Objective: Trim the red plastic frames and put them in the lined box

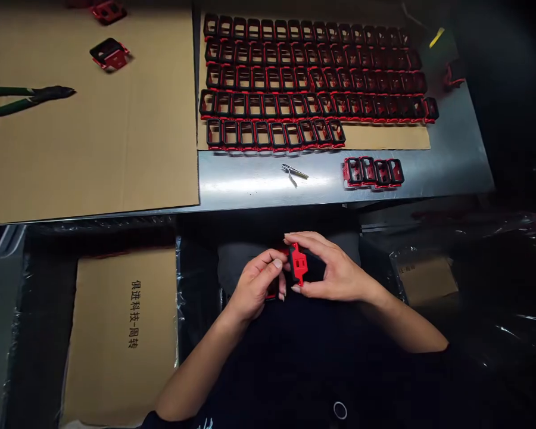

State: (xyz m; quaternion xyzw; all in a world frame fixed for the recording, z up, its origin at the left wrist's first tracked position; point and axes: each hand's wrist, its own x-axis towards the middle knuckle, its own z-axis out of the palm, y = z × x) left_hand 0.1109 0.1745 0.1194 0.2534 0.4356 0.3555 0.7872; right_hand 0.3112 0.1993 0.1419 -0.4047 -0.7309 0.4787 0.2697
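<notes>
Here's your left hand [254, 283], curled near a second red piece [272, 292], its grip too hidden to tell; then the clip [299, 264], between your hands, long axis toward the counter [241, 182], pinched end to end by your right hand [335, 273].

The right hand [339, 274] pinches a red-and-black part [299, 265] (nail clippers [297, 173] lie beyond).

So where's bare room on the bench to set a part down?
Free: brushed grey metal bench between the tan cardboard sheet at left and the small silver clippers; also between those clippers and the row of four red-and-black rectangular frames. The sheet is bare in front of the green-handled pliers. Crowded: behind the clippers, packed rows of similar frames.
</notes>
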